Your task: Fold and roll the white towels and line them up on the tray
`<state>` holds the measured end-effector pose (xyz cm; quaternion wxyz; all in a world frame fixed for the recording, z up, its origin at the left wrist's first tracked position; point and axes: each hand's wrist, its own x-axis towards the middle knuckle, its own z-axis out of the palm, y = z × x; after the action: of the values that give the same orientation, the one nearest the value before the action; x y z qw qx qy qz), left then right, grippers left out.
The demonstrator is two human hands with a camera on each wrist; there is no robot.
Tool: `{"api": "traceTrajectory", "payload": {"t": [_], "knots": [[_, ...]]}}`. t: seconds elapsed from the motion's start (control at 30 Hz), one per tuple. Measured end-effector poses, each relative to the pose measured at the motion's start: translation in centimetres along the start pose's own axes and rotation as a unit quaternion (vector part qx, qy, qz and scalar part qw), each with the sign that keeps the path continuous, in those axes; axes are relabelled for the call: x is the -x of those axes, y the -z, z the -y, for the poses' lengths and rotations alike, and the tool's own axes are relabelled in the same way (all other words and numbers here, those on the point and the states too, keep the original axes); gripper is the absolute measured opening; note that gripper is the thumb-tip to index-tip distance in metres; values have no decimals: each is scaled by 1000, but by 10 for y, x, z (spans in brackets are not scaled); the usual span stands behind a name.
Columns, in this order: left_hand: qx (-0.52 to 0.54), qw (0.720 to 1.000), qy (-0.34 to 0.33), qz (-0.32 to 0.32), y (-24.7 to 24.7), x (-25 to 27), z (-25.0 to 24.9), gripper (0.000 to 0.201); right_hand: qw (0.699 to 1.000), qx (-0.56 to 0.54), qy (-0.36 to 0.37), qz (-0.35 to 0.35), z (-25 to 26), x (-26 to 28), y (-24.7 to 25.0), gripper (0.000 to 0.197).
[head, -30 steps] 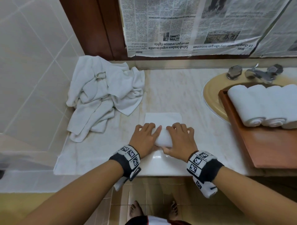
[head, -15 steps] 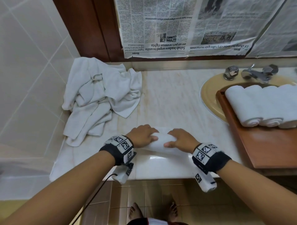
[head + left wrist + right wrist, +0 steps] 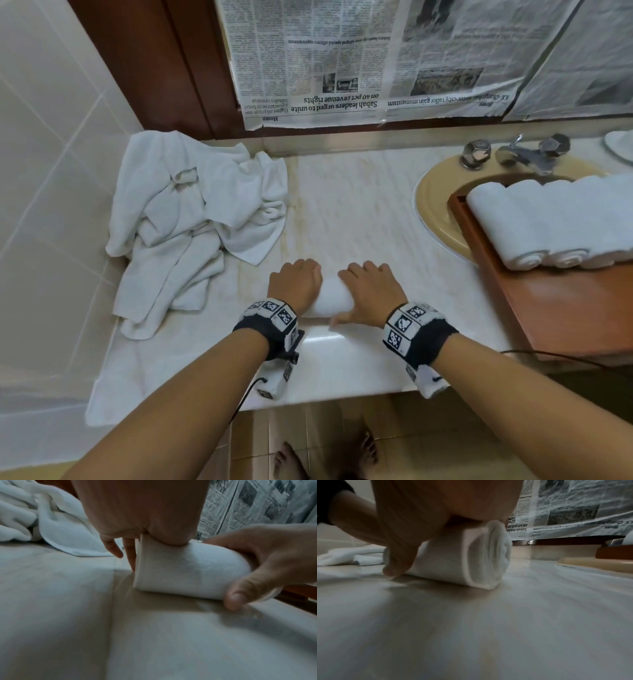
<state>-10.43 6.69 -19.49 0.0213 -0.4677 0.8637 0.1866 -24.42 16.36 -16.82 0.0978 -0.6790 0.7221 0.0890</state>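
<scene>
Bare feet (image 3: pixel 325 459): on the floor tiles below the counter edge.
Counter (image 3: pixel 359 205): pale marble, glossy at the near edge.
Rolled towel (image 3: pixel 330 296): white, fully wound, lying on the counter near its front edge, spiral end facing right in the right wrist view (image 3: pixel 489 555).
Left hand (image 3: pixel 296 284): curled over the roll's left end, palm pressing on top; two fingertips (image 3: pixel 130 555) down beside the end.
Right hand (image 3: pixel 371 291): wrapped over the roll's right part, thumb (image 3: pixel 235 599) down at the near side against the counter.
Loose towels (image 3: pixel 191 219): crumpled white heap, far left, against the tiled wall.
Wooden tray (image 3: pixel 565 308): right, partly over the basin (image 3: pixel 431 205).
Finished rolls (image 3: pixel 555 222): side by side, touching, at the tray's far end.
Tap (image 3: pixel 517 154): behind the basin.
Newspaper (image 3: pixel 376 61): hung upside down over the back wall.
</scene>
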Motion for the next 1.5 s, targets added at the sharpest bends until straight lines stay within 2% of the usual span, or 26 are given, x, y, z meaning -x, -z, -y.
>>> {"api": "traceTrajectory", "payload": {"t": [0.17,0.3,0.4,0.5,0.6,0.77,0.87,0.93,1.0,1.03,1.1,1.2,1.3,1.4,1.5], "knots": [[18,999,-2,30,2,-21,2,40,982,-154,-20,108,-10,-28,25,82],[-2,999,-36,27,1,-17,4,40,969,-195,-56,143,-6,-29,27,82],[6,997,-78,15,-1,-9,1,34,947,-242,-123,173,1,-21,19,85],[42,995,-88,0,-12,-4,-1,38,937,-244,-156,195,12,-9,8,75],[80,993,-92,7,-24,4,-4,42,934,-227,-188,201,20,9,0,60],[149,982,-114,33,-30,18,-19,54,938,-203,-228,166,24,44,-6,63],[185,973,-128,51,-38,20,-33,43,930,-237,-242,144,15,65,-10,60],[249,959,-120,65,-40,18,-47,38,915,-278,-263,127,0,82,-14,64],[305,945,-96,71,-39,14,-66,43,879,-355,-303,99,-25,103,-17,69],[315,943,-83,71,-37,12,-78,44,848,-409,-328,73,-41,114,-18,71],[321,942,-75,66,-33,5,-106,39,758,-539,-368,3,-76,137,-15,75],[306,943,-125,23,-31,-12,-158,29,605,-693,-377,-104,-135,169,-5,84],[292,937,-190,-33,-30,-36,-219,18,495,-750,-396,-187,-197,195,5,79],[250,933,-245,-76,-30,-65,-272,24,411,-749,-442,-272,-258,213,5,67],[189,944,-261,-71,-31,-93,-315,56,355,-723,-497,-321,-312,221,2,91]]}}
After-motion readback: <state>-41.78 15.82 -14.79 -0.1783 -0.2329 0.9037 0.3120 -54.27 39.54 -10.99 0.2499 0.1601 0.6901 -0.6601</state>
